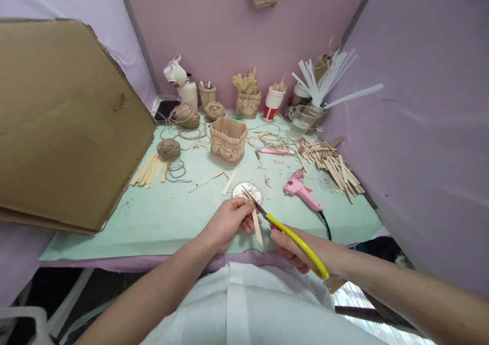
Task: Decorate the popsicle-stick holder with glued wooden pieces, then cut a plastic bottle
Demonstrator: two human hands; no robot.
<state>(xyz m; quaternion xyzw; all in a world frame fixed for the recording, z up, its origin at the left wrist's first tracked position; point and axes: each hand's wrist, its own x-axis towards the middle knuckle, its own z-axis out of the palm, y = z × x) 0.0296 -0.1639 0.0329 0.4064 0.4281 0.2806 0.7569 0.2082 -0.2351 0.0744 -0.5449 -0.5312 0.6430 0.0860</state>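
My left hand (pixel 228 221) pinches a thin wooden stick (pixel 257 228) over the near edge of the green table (pixel 160 217). My right hand (pixel 301 250) grips yellow-handled scissors (pixel 294 238), and their open blades reach across the top of the stick. Just beyond the blades lies a small round white disc (pixel 247 191).
A pink glue gun (pixel 302 191) lies right of centre, with a pile of wooden sticks (pixel 332 164) behind it. A stick-built basket (pixel 228 139), twine balls (pixel 168 148), cups of sticks (pixel 273 102) and a bottle (pixel 188 91) stand farther back. A large cardboard sheet (pixel 64 121) leans at the left.
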